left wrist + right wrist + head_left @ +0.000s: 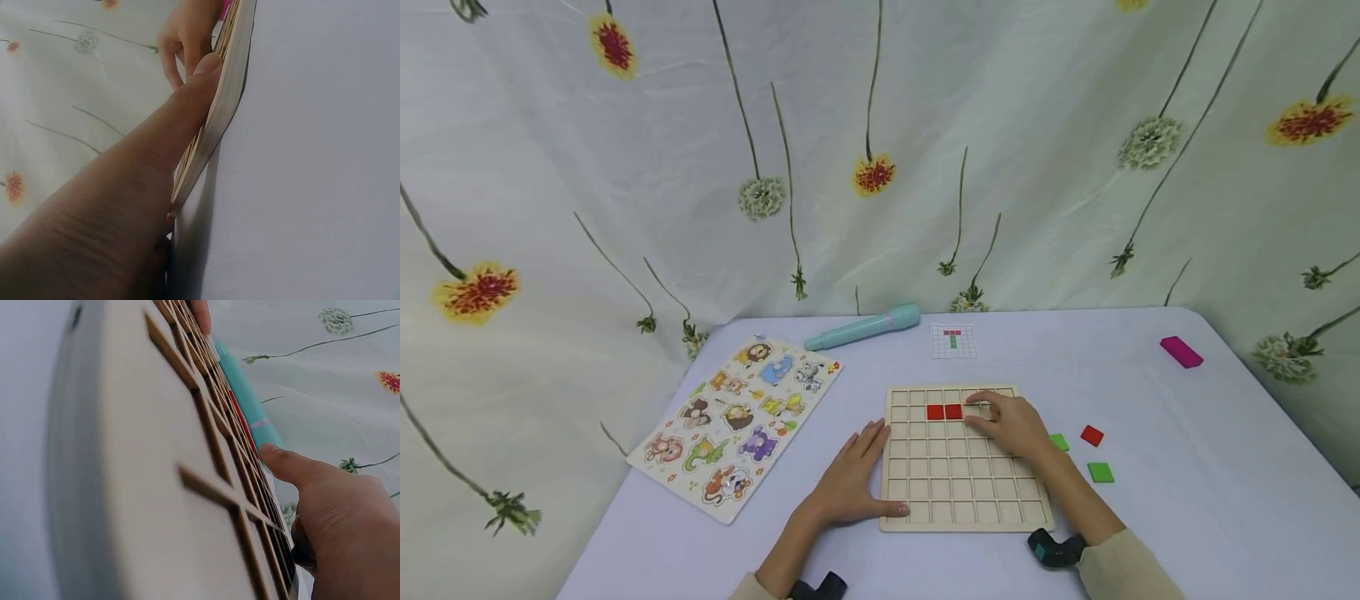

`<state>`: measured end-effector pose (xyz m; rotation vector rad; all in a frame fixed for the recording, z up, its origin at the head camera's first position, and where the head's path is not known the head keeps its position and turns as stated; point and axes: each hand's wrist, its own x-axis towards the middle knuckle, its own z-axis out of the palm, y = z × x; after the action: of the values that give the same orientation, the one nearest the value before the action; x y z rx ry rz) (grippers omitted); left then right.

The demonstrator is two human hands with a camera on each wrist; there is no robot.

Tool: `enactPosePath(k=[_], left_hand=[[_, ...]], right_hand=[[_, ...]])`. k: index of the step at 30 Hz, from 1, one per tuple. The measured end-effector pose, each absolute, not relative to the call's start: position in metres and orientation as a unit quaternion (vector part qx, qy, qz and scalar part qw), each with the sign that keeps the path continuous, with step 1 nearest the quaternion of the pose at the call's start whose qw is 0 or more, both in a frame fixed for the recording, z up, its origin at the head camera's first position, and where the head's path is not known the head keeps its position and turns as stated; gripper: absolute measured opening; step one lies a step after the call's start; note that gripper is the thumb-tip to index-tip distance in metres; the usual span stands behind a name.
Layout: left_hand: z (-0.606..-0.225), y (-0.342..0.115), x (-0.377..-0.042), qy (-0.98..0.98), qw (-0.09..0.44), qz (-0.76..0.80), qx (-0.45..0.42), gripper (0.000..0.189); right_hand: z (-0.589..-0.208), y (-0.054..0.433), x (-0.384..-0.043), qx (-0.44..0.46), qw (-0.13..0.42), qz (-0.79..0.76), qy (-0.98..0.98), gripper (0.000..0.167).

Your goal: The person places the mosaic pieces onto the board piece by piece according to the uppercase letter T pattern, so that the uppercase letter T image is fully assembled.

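Note:
A wooden grid board [966,492] lies flat on the table, with two red square tiles [935,412] side by side in cells of its upper part. My left hand [850,479] steadies the board's left side. Its fingers stretch along the edge and its thumb [203,81] lies on the near left corner. Over the upper right of the grid is my right hand [1011,423], thumb and index finger parted just right of the second red tile, nothing visible between them. In the right wrist view the thumb [290,464] points at the red strip of tiles [244,425].
Right of the board lie a loose red tile [1092,435] and two green tiles [1101,472], one partly behind my right wrist. A small card [966,347] with a red and green T, a teal marker-shaped tube [865,330], an animal puzzle board [775,367] and a magenta block [1182,352] lie around.

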<state>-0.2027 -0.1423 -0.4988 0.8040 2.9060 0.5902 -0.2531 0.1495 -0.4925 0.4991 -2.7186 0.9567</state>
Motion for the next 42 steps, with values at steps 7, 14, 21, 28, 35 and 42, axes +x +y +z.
enactPosePath(k=[7,14,21,28,35,42], left_hand=[[-0.501,-0.143,-0.203,0.946,0.036,0.19,0.26,0.121],[-0.5,-0.143,-0.203,0.946,0.036,0.19,0.259,0.121],[-0.499,-0.142,-0.203,0.945,0.036,0.196,0.26,0.121],[-0.498,-0.142,-0.202,0.944,0.039,0.201,0.258,0.12],[-0.498,-0.142,-0.202,0.946,0.038,0.198,0.254,0.121],[-0.496,-0.142,-0.201,0.944,0.037,0.198,0.261,0.12]], right_hand=[[-0.492,0.176,-0.241,0.126,0.112,0.334,-0.927,0.035],[-0.496,0.212,-0.226,0.134,0.154,0.328,-0.923,0.032],[-0.495,0.245,-0.207,0.105,0.173,0.307,-0.93,0.032],[-0.494,0.273,-0.189,0.066,0.185,0.293,-0.936,0.034],[-0.495,0.288,-0.181,0.051,0.193,0.303,-0.932,0.033],[-0.497,0.292,-0.18,0.045,0.186,0.304,-0.933,0.033]])
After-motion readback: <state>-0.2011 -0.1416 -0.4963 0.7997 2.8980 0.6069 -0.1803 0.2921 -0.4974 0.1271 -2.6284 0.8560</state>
